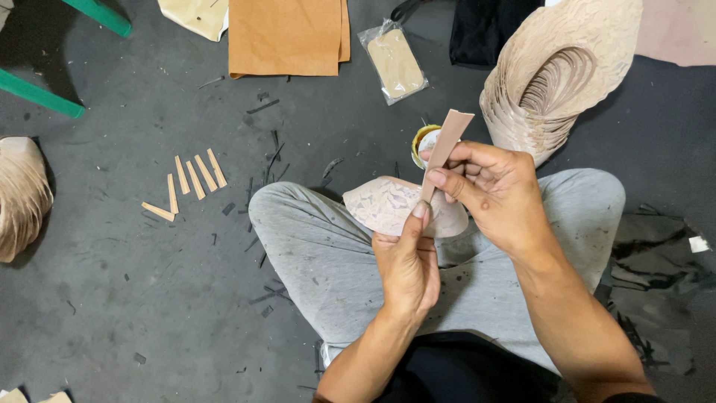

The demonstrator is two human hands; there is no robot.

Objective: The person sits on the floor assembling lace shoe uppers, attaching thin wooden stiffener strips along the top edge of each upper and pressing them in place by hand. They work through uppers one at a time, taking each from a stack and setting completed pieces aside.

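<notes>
Strip [445, 144] of tan leather pinched upright in right hand [496, 195], left hand [406, 261] gripping insole [388, 205] beneath strip: best pressed down evenly.

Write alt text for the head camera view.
Two hands, the right hand and left hand, hold a tan strip over an insole-shaped piece on the lap. Small wedges lie on the dark floor.

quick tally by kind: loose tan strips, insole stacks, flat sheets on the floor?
Tan strips: 7, one held between the right hand and left hand, six loose on the floor
Fanned insole stacks: 2, top right and left edge
Brown sheets: 1
Bagged insole: 1
Total: 11
</notes>
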